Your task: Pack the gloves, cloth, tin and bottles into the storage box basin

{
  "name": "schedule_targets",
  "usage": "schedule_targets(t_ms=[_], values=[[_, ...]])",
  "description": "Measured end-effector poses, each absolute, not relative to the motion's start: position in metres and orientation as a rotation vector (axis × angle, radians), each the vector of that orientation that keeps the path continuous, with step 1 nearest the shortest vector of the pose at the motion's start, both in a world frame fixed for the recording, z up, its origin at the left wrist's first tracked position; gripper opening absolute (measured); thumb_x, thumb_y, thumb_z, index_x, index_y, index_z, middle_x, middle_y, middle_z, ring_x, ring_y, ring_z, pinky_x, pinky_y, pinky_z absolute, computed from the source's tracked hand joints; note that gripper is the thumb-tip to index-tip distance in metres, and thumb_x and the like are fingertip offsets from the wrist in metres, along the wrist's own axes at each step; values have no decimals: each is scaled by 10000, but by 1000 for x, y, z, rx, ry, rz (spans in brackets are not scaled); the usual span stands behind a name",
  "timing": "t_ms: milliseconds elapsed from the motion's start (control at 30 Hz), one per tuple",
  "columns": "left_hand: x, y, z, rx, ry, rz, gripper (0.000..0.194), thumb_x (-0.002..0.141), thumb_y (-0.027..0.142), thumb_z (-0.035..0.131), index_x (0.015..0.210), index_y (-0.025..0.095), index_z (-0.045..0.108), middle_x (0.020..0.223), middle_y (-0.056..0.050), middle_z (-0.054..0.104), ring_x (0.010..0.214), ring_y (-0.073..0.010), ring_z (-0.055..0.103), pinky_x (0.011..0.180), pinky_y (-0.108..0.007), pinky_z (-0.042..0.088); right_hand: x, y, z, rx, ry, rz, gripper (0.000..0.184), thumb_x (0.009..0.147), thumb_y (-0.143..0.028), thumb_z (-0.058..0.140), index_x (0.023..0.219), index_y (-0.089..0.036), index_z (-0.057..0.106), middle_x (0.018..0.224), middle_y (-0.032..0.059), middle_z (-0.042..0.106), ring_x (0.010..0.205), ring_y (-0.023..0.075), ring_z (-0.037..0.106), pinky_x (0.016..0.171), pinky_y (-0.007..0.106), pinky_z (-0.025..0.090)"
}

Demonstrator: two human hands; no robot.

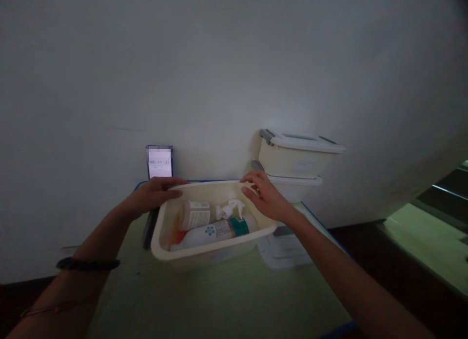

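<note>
A cream plastic storage box (pixel 214 251) without its lid is in front of me over the table. Inside lie a white spray bottle (pixel 215 232) with a green label band and a white trigger head, and a clear jar (pixel 197 215) with a printed label. Something orange-red shows in the box's left end, partly hidden. My left hand (pixel 155 193) grips the back left corner, thumb inside the rim and fingers behind it. At the back right, my right hand (pixel 265 195) holds the rim between thumb and curled fingers.
Two lidded storage boxes (pixel 300 156) are stacked by the wall at the back right. A white lid (pixel 283 251) lies on the green table (pixel 219 300), partly under my right forearm. A lit phone (pixel 160 166) stands upright against the wall.
</note>
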State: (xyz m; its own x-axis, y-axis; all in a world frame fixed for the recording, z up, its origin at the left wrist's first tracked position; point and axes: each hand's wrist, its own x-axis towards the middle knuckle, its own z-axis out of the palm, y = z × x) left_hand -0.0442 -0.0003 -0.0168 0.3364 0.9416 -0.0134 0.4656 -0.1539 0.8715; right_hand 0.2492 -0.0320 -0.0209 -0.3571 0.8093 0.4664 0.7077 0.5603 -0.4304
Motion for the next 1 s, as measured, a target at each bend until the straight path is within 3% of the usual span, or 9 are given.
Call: schedule_targets(t_ms=[133, 233, 367, 467, 633, 833, 1000], values=[[-43, 0, -16, 1622, 1480, 870, 563, 669, 461, 629, 1108, 116, 554, 933, -87, 690, 781, -208, 619, 692, -297, 486, 268, -33, -31, -1512, -2077, 159, 313, 908, -313, 268, 1159, -140, 341, 1162, 152, 405, 1066, 179, 437, 879, 351, 407], [-43, -2, -10, 1685, 1567, 817, 552, 715, 483, 563, 1100, 88, 552, 968, -111, 681, 825, -219, 615, 740, -312, 476, 291, -38, -35, -1686, -2127, 217, 276, 885, -213, 271, 1100, -106, 407, 1083, 156, 492, 990, 189, 492, 844, 349, 412], [-46, -11, 4, 2087, 1591, 451, 569, 751, 473, 478, 1175, 95, 512, 1133, -153, 612, 971, -268, 584, 840, -380, 442, 320, -54, -35, -1900, -2397, 453, 183, 672, -92, 517, 835, -140, 586, 848, 90, 626, 770, 195, 588, 688, 297, 445], [-43, -15, 5, 2274, 1626, 327, 647, 755, 494, 419, 1254, 82, 434, 1277, -182, 495, 1125, -288, 498, 931, -395, 386, 326, -65, -36, -1992, -2568, 524, 297, 514, -47, 609, 797, -141, 613, 860, 96, 642, 750, 219, 602, 633, 283, 435], [-35, -14, -8, 2395, 1634, 313, 678, 762, 459, 401, 1311, 65, 349, 1299, -206, 455, 1146, -286, 485, 954, -390, 372, 317, -66, -45, -1937, -2720, 431, 385, 558, -67, 572, 940, -114, 572, 960, 137, 621, 846, 245, 587, 681, 300, 430], [-38, -12, -8, 2359, 1575, 350, 656, 773, 456, 423, 1311, 89, 351, 1288, -218, 457, 1127, -295, 498, 930, -405, 378, 313, -58, -56, -1817, -2805, 310, 296, 572, -71, 556, 864, -122, 573, 988, 149, 601, 904, 261, 569, 771, 336, 424], [-38, -13, -8, 2358, 1566, 394, 633, 767, 450, 438, 1299, 113, 378, 1284, -210, 469, 1124, -302, 501, 924, -414, 379, 322, -63, -54, -1819, -2770, 299, 263, 530, -77, 583, 782, -150, 574, 901, 115, 609, 832, 243, 582, 710, 317, 441]])
